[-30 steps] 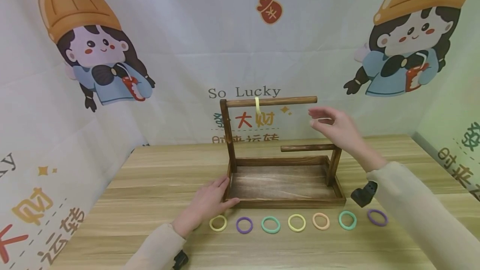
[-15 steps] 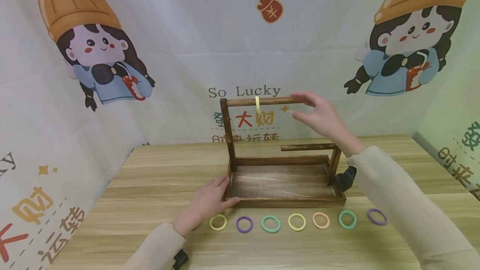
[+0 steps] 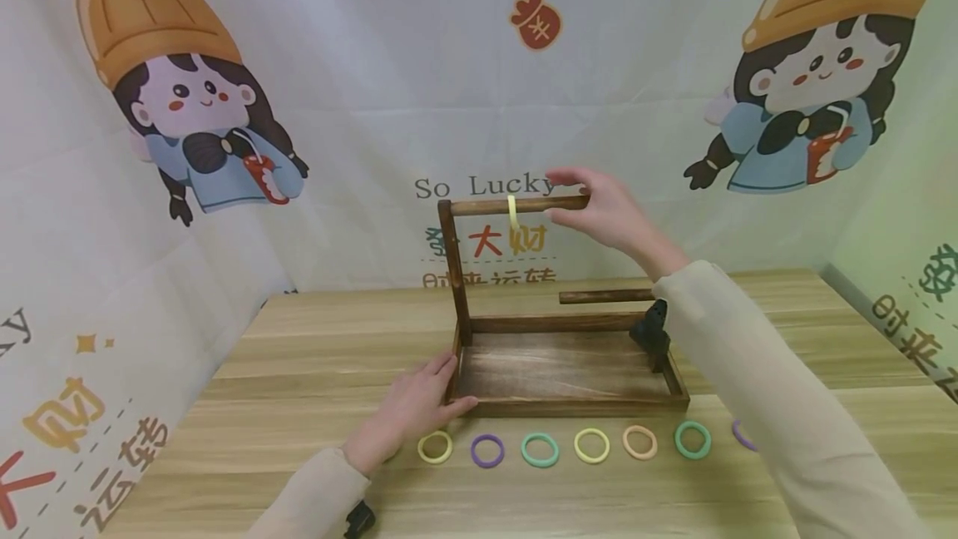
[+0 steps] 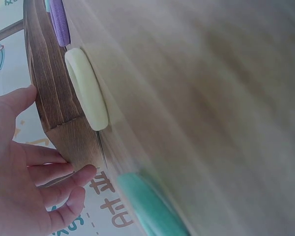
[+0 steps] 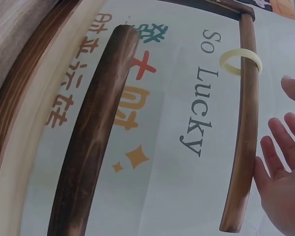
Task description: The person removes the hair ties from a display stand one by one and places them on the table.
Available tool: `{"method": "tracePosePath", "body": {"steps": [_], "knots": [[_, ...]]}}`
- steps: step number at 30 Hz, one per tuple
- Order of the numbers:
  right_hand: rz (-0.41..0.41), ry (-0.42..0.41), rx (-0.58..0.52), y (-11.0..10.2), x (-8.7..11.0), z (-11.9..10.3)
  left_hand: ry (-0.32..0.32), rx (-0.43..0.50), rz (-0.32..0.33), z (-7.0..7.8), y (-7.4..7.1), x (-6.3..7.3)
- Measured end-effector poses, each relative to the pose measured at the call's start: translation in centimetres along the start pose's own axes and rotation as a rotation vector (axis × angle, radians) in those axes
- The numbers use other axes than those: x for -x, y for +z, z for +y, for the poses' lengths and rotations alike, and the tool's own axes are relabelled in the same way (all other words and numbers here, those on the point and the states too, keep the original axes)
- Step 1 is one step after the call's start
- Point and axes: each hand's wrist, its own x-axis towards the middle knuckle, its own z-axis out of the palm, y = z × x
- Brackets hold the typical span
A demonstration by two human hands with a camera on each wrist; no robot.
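Note:
A dark wooden rack has a tray base (image 3: 576,408), a high bar (image 3: 479,207) and a lower bar (image 3: 599,297). One pale yellow ring (image 3: 512,210) hangs on the high bar. My right hand (image 3: 609,210) is at that bar's free end, thumb and fingers apart, holding nothing; in the right wrist view its fingers (image 5: 280,152) are beside the bar. At the tray's front left corner rests my left hand (image 3: 415,406), thumb along the front wall and fingers against the end wall. A yellow ring (image 4: 86,88) lies near it.
Along the tray's front lies a row of rings, including purple (image 3: 487,451), green (image 3: 540,450), yellow (image 3: 592,446) and orange (image 3: 639,442). Another green ring (image 4: 150,204) shows in the left wrist view. A printed cloth hangs behind the wooden table (image 3: 299,373).
My right hand has moved left, from beyond the high bar's free end to around it, closer to the hanging ring. The left hand and the rack have stayed in place.

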Motion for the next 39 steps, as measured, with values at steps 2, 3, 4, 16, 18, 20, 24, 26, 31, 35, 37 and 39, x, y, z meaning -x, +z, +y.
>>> {"method": "tracePosePath", "body": {"steps": [2, 3, 4, 16, 18, 20, 24, 26, 31, 35, 37, 39], "knots": [[-0.017, 0.001, 0.016, 0.1, -0.3, -0.1, 0.002, 0.001, 0.002, 0.0, 0.0, -0.1], [-0.026, 0.004, 0.020, 0.1, -0.4, -0.1, 0.003, -0.002, 0.004, 0.0, 0.1, -0.1], [-0.037, 0.009, 0.027, 0.2, -0.6, -0.2, 0.004, -0.003, 0.005, 0.0, 0.1, -0.1], [-0.089, -0.003, -0.002, 1.3, -2.4, -0.8, 0.004, 0.005, -0.005, 0.0, 0.0, -0.1], [-0.091, -0.002, 0.008, 1.7, -2.5, -0.8, 0.002, 0.006, -0.006, 0.0, 0.1, -0.1], [-0.097, 0.004, 0.012, 2.0, -2.6, -0.7, -0.001, 0.009, -0.009, -0.1, 0.1, -0.1], [-0.114, 0.021, 0.023, 2.3, -2.8, -0.8, -0.005, 0.012, -0.012, -0.1, 0.2, -0.2], [-0.122, 0.028, 0.039, 2.6, -2.9, -0.8, -0.006, 0.014, -0.012, 0.0, 0.1, -0.2], [-0.132, 0.031, 0.085, 3.1, -2.9, -0.9, -0.007, 0.012, -0.016, 0.0, 0.1, -0.1], [-0.135, 0.035, 0.131, 3.3, -2.9, -1.0, -0.010, 0.020, -0.020, 0.0, 0.1, -0.2], [-0.141, 0.034, 0.166, 3.4, -3.0, -1.0, -0.010, 0.024, -0.019, 0.0, 0.1, -0.2], [-0.148, 0.030, 0.208, 3.4, -3.0, -1.0, -0.009, 0.020, -0.018, 0.0, 0.1, -0.2]]}}
